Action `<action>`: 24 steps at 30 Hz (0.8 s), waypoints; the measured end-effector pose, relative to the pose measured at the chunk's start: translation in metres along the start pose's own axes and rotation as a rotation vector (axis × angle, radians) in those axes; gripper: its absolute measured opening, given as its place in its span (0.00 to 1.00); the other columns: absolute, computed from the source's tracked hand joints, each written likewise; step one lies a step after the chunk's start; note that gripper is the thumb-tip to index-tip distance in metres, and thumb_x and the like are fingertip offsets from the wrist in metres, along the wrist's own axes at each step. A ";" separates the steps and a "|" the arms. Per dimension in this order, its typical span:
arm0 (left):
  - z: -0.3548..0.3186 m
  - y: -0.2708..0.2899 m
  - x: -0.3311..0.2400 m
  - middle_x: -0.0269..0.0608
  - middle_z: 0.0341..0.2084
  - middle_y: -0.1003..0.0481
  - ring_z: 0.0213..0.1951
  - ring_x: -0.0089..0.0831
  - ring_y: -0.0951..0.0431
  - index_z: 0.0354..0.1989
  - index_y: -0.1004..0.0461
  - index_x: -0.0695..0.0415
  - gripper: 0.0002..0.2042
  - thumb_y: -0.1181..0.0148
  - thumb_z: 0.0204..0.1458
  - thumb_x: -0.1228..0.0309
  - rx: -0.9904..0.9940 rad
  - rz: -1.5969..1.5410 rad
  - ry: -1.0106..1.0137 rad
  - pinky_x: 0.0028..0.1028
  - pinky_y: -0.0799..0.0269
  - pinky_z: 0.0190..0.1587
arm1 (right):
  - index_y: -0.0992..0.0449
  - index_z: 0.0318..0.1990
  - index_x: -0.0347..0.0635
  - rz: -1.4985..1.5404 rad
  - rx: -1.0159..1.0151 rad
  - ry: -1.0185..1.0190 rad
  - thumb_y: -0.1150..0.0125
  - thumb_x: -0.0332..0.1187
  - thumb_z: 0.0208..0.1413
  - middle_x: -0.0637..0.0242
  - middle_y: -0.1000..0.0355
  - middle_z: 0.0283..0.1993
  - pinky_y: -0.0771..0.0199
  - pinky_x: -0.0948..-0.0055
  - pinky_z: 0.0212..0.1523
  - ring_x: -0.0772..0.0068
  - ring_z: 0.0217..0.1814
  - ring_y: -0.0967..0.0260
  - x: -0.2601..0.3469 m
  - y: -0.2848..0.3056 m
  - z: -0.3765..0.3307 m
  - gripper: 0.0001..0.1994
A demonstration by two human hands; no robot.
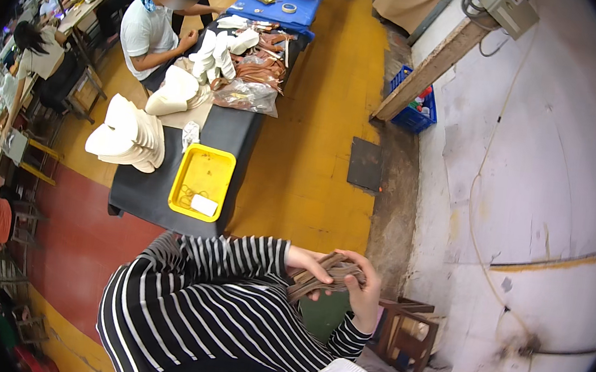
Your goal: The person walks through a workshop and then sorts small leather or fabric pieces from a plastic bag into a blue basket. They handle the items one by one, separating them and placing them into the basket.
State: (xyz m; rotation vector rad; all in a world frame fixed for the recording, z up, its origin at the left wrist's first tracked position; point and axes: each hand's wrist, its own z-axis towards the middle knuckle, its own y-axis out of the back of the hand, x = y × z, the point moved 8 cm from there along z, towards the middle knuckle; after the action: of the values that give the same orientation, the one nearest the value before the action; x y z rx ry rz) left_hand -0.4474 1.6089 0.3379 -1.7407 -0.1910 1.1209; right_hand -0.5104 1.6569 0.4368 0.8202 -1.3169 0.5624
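Note:
Close to my body I hold a bundle of flat brown strips [346,269], stacked in layers; they look like leather straps, though the material is hard to tell. My left hand [309,263] is closed on the near left part of the bundle, its thumb lying across the top. Around the other end curls my right hand [367,289], with its fingers over the far edge and the thumb in front. The lower ends of the strips hang down beside my striped top.
A dark-covered table [234,132] stands ahead, bearing a yellow tray [228,186], stacked cream-coloured pieces [125,135] and brown strips [259,73]. A person in a white shirt [147,32] sits at its left. To my right are a wall [525,166] and a wooden stool [409,336].

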 end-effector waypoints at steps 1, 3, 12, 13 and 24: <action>0.019 0.006 -0.017 0.41 0.35 0.29 0.33 0.26 0.23 0.56 0.40 0.61 0.25 0.40 0.54 0.64 0.020 0.059 0.029 0.26 0.21 0.35 | 0.27 0.46 0.32 -0.017 -0.068 -0.008 0.41 0.47 0.57 0.59 0.26 0.44 0.30 0.73 0.45 0.71 0.45 0.28 -0.011 0.023 0.012 0.23; 0.055 0.020 -0.050 0.38 0.33 0.29 0.31 0.21 0.26 0.51 0.38 0.60 0.21 0.40 0.55 0.63 0.062 0.150 0.094 0.21 0.24 0.31 | 0.27 0.44 0.32 -0.017 -0.186 -0.029 0.41 0.47 0.57 0.60 0.26 0.41 0.30 0.74 0.43 0.72 0.42 0.28 -0.033 0.057 0.034 0.22; 0.163 0.164 -0.183 0.34 0.21 0.32 0.21 0.21 0.30 0.35 0.32 0.59 0.11 0.39 0.52 0.67 0.118 -0.050 0.069 0.21 0.29 0.25 | 0.27 0.37 0.30 0.110 -0.067 -0.159 0.42 0.49 0.57 0.60 0.26 0.33 0.28 0.73 0.40 0.71 0.37 0.28 -0.136 0.155 0.244 0.24; 0.165 0.185 -0.211 0.34 0.20 0.32 0.21 0.21 0.30 0.35 0.32 0.59 0.10 0.39 0.52 0.67 0.107 -0.088 0.003 0.21 0.30 0.24 | 0.27 0.37 0.30 0.110 -0.001 -0.167 0.42 0.48 0.57 0.60 0.25 0.33 0.28 0.74 0.39 0.71 0.36 0.28 -0.136 0.157 0.284 0.23; 0.095 0.361 -0.427 0.34 0.28 0.30 0.30 0.21 0.28 0.41 0.33 0.62 0.15 0.37 0.50 0.70 -0.335 -0.178 -0.607 0.21 0.30 0.32 | 0.24 0.33 0.32 -0.127 1.049 0.078 0.39 0.32 0.52 0.63 0.26 0.27 0.29 0.78 0.32 0.77 0.30 0.27 -0.091 0.036 0.632 0.09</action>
State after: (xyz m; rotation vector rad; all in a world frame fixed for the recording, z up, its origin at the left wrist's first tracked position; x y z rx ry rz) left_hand -0.8847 1.2508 0.2948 -1.5736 -0.9324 1.5182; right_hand -0.9424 1.1878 0.3843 1.6907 -0.8277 1.1973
